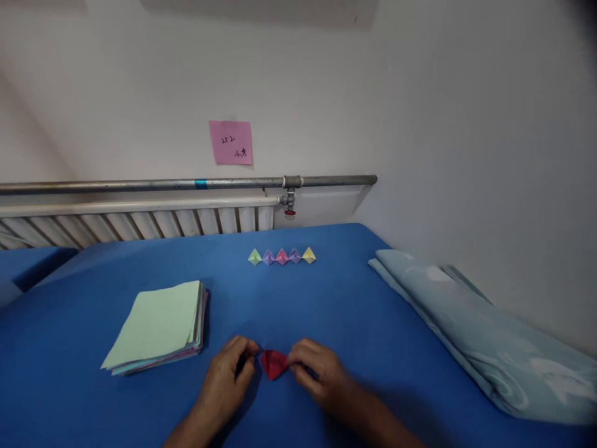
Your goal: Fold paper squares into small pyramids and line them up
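Note:
A small folded red paper piece (273, 364) is low in the middle of the head view, between my two hands. My right hand (319, 373) pinches its right corner between thumb and fingers. On the other side, my left hand (228, 373) has its fingers curved and its thumb apart from them. Its fingertips are very close to the paper's left edge, with a narrow gap showing. Farther back lies a row of several small folded paper pieces (281, 256) in green, purple, pink and yellow, set corner to corner.
A stack of coloured paper sheets (158, 323), pale green on top, lies at left on the blue table surface (336, 292). A folded light-blue cloth (485, 336) is at right. Behind run a metal pipe (140, 185), a radiator (163, 223) and a wall with a pink note (232, 143).

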A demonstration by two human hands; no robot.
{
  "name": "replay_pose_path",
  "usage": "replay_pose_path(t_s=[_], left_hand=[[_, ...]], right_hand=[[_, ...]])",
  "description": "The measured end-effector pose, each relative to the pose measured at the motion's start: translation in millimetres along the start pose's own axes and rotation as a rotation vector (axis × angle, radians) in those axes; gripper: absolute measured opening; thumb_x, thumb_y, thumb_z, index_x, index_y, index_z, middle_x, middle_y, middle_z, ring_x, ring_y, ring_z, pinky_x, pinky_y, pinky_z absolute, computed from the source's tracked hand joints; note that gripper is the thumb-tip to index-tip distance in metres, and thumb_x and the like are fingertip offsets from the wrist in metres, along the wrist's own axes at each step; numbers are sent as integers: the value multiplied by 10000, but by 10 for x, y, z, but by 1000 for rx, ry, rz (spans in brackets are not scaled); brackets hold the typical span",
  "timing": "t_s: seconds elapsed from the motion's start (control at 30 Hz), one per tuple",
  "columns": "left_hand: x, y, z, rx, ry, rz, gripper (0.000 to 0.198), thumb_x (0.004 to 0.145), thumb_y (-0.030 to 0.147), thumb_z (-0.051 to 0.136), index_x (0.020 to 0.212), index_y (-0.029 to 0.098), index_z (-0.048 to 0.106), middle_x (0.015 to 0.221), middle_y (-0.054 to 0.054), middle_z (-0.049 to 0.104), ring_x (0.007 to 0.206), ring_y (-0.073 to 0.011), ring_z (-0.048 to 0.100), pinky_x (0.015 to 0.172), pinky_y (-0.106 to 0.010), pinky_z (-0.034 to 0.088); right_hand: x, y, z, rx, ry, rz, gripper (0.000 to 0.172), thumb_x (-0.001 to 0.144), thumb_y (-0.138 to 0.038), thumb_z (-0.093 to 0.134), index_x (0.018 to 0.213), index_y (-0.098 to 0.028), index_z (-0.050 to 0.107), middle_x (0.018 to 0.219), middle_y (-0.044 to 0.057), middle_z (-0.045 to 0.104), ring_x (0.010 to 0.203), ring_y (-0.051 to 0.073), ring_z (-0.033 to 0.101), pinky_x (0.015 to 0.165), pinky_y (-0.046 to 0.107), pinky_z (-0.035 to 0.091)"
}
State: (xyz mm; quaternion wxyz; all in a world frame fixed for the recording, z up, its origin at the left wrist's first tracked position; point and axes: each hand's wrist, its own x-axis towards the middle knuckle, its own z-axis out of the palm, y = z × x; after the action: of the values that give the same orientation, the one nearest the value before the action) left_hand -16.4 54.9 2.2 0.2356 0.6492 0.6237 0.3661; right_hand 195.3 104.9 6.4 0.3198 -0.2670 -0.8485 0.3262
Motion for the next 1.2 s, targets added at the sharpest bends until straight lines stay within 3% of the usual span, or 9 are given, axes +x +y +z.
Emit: replay_pose_path(t_s=[0.1,0.2,0.37,0.47,0.63,0.77,1.2], left_hand=[[-2,-9,3,-4,6,14,158,827,243,462,786,208,611,760,-36,650,735,-188,627,697,-318,509],[-11,-40,15,-6,14,26,173,840,260,456,796,215,618,787,-42,668,779,-195,647,723,-326,519],[-36,-110,37,15,16,53,185,847,295,473,836,231,646,818,-46,693,810,-202,672,737,-333,543],[-43,-148,55,38,34,71,185,851,305,480,845,242,655,821,-37,703,815,-200,684,734,-321,558],[-38,-210,85,87,88,143,181,852,318,499,850,257,669,811,-14,721,786,-181,704,699,-274,581],[-41,-269,81,146,100,209,169,861,308,510,878,258,671,832,0,727,788,-154,711,692,-226,586],[-61,-368,44,252,52,282,160,881,319,527,972,278,652,898,26,732,840,-139,714,726,-204,593]], right_hand=[[-2,39,-20,9,94,42,157,863,-147,488,847,-213,630,799,24,630,739,144,590,676,256,464],[23,179,-142,-52,316,134,166,862,-197,482,805,-207,638,753,27,623,654,146,571,608,256,454],[181,638,-559,-134,738,378,220,833,-374,518,820,-192,641,733,33,662,656,185,601,606,289,478],[362,961,-790,-194,808,413,248,815,-372,483,835,-177,634,750,43,660,647,184,584,625,300,469],[746,1419,-991,-320,840,425,205,775,-289,442,788,-185,618,743,36,633,691,183,555,677,300,444],[949,1629,-1044,-427,828,439,184,756,-235,429,752,-187,607,745,45,613,707,185,535,715,308,424],[1056,1611,-1012,-620,637,479,217,834,-198,426,834,-205,644,840,46,615,749,181,541,682,279,392]])
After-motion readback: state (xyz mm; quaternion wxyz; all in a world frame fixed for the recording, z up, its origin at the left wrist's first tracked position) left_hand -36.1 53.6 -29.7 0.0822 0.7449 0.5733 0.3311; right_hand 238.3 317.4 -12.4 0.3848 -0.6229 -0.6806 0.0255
